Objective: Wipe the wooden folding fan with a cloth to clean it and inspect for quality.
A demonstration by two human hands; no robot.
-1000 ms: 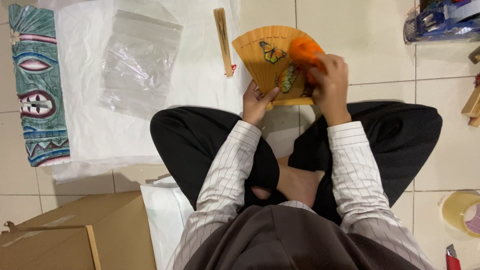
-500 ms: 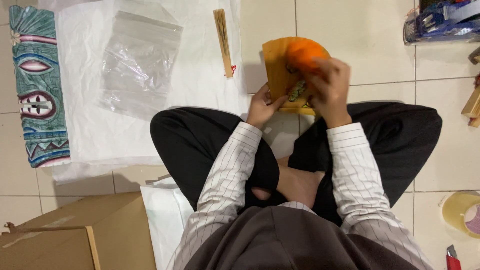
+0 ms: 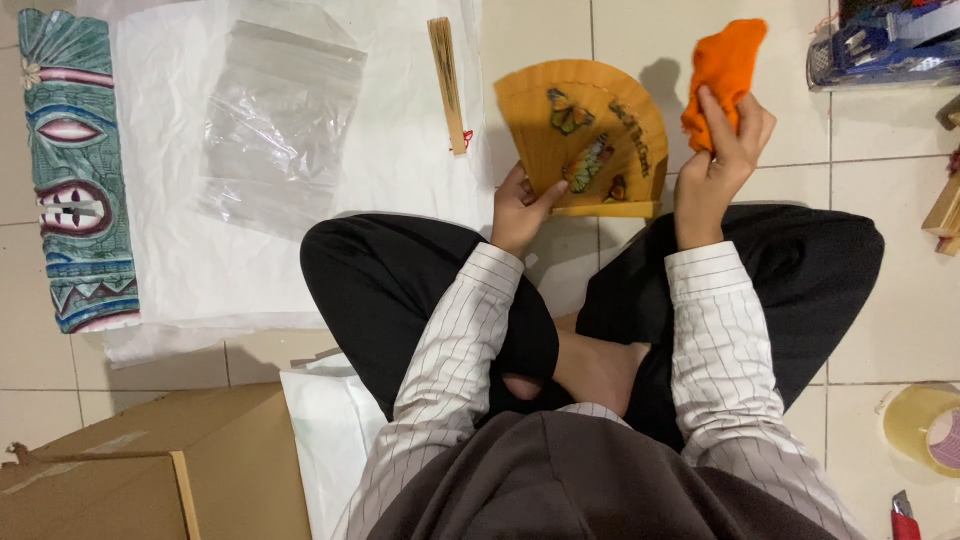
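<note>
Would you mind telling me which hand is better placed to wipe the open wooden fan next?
Probably the right. The right hand grips the orange cloth just beside the open wooden fan with butterfly pictures, while the left hand is occupied holding that fan at its base.

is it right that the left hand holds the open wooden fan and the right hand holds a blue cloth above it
Not quite: the cloth is orange, not blue. The head view shows the left hand holding the open wooden fan and the right hand gripping the cloth, up beside the fan.
</note>
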